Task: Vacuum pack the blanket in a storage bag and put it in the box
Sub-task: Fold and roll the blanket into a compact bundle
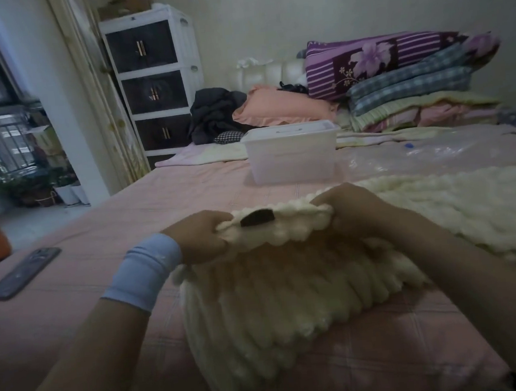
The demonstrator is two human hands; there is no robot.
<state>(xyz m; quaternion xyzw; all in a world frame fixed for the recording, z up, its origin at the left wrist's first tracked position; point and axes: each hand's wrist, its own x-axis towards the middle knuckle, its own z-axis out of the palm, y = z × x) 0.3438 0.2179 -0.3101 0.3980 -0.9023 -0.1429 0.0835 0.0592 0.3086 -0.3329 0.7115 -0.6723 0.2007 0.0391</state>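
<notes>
A cream, ribbed fluffy blanket lies on the pink bed in front of me, its right part spread flat toward the right edge. My left hand grips the blanket's raised top edge at its left corner. My right hand grips the same edge further right. A small dark tag shows on the edge between my hands. A clear plastic storage box with its lid on stands further back on the bed. The transparent storage bag lies flat to the right of the box.
A dark remote-like object lies on the bed at the left. Pillows and folded quilts are stacked at the headboard, with dark clothes beside them. A white drawer cabinet stands at the back left.
</notes>
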